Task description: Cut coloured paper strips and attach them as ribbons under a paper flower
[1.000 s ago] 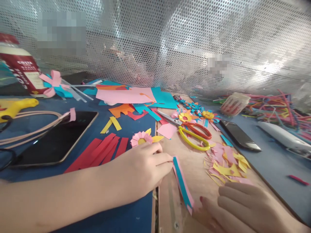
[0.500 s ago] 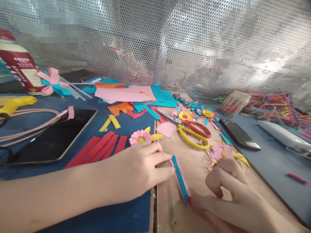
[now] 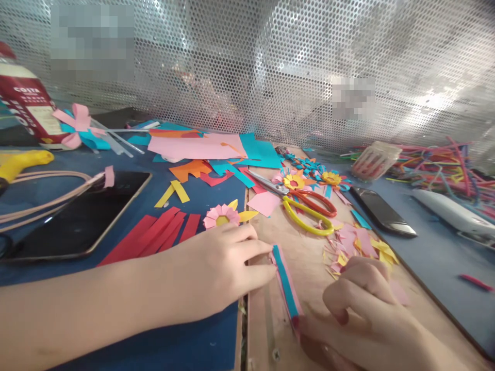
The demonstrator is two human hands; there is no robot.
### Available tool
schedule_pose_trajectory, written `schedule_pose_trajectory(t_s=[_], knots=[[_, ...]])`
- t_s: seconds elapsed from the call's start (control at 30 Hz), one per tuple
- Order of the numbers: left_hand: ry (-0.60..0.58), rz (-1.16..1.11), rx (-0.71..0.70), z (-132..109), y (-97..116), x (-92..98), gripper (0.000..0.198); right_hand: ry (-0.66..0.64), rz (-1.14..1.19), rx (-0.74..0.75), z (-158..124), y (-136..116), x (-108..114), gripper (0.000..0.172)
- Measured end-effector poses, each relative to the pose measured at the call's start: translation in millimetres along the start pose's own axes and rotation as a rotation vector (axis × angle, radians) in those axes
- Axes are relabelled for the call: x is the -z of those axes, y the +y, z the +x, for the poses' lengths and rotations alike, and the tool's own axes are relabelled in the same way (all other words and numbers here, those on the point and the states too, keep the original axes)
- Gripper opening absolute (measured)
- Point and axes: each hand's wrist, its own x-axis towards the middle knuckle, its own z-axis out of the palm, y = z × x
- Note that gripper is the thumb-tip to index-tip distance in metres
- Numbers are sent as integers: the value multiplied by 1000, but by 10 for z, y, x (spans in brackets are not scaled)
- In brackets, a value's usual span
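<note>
A folded pink and blue paper strip (image 3: 286,281) lies on the wooden board (image 3: 309,257). My left hand (image 3: 224,268) pinches its far end, fingers closed on it. My right hand (image 3: 359,319) is curled with the thumb pressing the strip's near end flat against the board. A pink and yellow paper flower (image 3: 222,216) lies just beyond my left hand, beside several red paper strips (image 3: 154,237). Yellow and red scissors (image 3: 305,208) rest on the board farther back.
A tablet (image 3: 81,219) and cables lie at left, with a yellow glue gun (image 3: 21,162) and a can (image 3: 27,105). Coloured paper sheets (image 3: 201,147), paper flowers (image 3: 309,178), scraps (image 3: 359,245), a phone (image 3: 381,211), a white tool (image 3: 452,216) and straws lie farther back and right. A perforated metal screen stands behind.
My right hand went from lying flat near the strip to curling up and pressing its near end with the thumb. My left hand stayed pinched on the far end.
</note>
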Motion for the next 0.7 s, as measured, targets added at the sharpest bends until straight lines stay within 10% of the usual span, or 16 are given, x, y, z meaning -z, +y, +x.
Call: schedule_pose_trajectory(t_s=[0.7], knots=[[17, -48, 58, 29, 21, 32, 25, -112, 155, 29, -38, 7, 206, 17]])
